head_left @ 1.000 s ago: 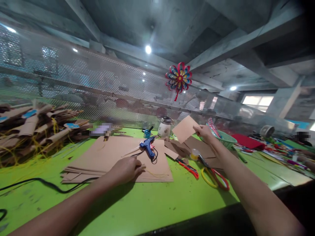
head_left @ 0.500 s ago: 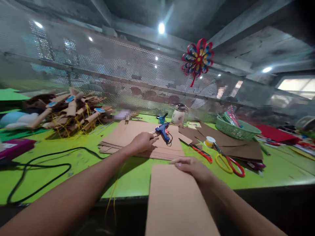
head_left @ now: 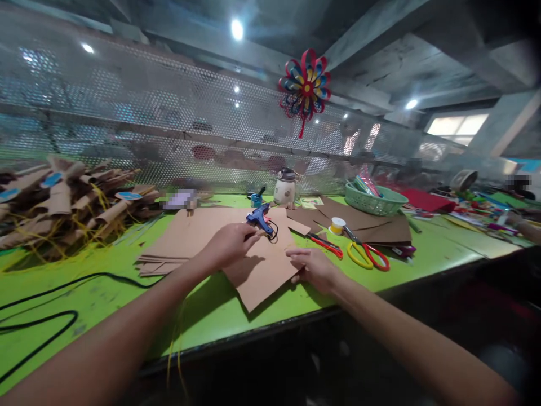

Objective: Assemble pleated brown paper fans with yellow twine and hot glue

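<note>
My right hand [head_left: 316, 269] grips the right edge of a brown cardboard sheet [head_left: 260, 285], which lies askew over the stack's front. Above the sheet's left part is my left hand [head_left: 232, 243], its fingers pinched together; what they hold, if anything, I cannot make out. Just beyond those fingertips a blue glue gun [head_left: 261, 219] with a black cord rests on the brown cardboard stack [head_left: 177, 234]. Right of the stack lie an orange-red handled cutter [head_left: 325, 246] and scissors [head_left: 367, 255] with one yellow and one red handle.
A heap of rolled brown paper pieces [head_left: 67, 203] with yellow strands fills the left. At the back stand a white jar [head_left: 284, 189] and a green basket [head_left: 376, 198]. A yellow-and-white spool [head_left: 337, 225] sits by the scissors. A black cable [head_left: 101, 275] crosses the green table [head_left: 198, 321].
The cardboard sheet in my right hand has moved from over the table's front edge forward onto the stack. My left hand stays near the glue gun. The view has turned right.
</note>
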Demonstrator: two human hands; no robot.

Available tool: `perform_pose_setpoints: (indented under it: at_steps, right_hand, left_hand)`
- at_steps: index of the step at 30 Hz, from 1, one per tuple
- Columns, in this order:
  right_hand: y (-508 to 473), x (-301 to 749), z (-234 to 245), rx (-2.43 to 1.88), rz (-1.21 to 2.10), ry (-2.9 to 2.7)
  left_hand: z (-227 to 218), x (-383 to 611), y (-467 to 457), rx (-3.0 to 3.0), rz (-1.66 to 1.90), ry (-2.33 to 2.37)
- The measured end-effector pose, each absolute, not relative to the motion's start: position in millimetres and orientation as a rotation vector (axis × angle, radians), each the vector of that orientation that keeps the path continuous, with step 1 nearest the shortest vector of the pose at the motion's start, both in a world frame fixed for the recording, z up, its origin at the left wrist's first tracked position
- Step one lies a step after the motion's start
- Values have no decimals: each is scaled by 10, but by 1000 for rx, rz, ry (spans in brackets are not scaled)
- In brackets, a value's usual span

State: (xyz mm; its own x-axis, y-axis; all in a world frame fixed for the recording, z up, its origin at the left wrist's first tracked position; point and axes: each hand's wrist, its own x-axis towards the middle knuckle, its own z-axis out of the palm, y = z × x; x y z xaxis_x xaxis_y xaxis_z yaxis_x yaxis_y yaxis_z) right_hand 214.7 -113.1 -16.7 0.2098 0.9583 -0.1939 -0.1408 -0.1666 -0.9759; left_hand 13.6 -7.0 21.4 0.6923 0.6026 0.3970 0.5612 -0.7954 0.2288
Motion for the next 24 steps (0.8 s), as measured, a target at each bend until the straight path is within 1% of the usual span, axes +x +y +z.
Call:
perform_pose_setpoints:
  at_steps: [2, 3, 4, 6, 7, 9, 11, 14, 18, 21, 24]
  right_hand:
    - [-1293, 2221, -145, -1420, 1237, -1023]
    - [-1368, 2266, -127, -1507, 1188, -1138]
    - [-1438, 2312, -106, -1605, 1081, -1269]
    - [-1548, 2400, -61, -1735, 714, -1539]
    - [-1584, 2433, -42, -1736, 520, -1664]
    - [-1601, 2456, -22, -1624, 235, -1871]
    - [-1533, 2409, -38, -1467, 110, -2005]
    - [-1298, 2237, -119, -1331, 118, -2096]
    - [-1000, 2047, -171, -1378, 376, -2054]
    - [-977, 2141, -92, -1351, 485, -2117]
    - [-1067, 2441, 12, -1271, 604, -2200]
  left_hand:
    - [161, 180, -110, 2828, 552, 932]
    - [135, 198, -130, 2835, 483, 916]
    - [112, 212, -150, 2837, 432, 901]
    - [78, 227, -189, 2825, 369, 871]
    - [67, 229, -207, 2812, 346, 857]
    - [56, 228, -237, 2776, 302, 827]
    - [59, 228, -254, 2759, 279, 790]
    - [96, 235, -260, 2769, 285, 756]
    - [226, 214, -281, 2830, 270, 732]
    - [322, 118, -356, 2886, 254, 681]
    - [312, -48, -483, 2911, 241, 695]
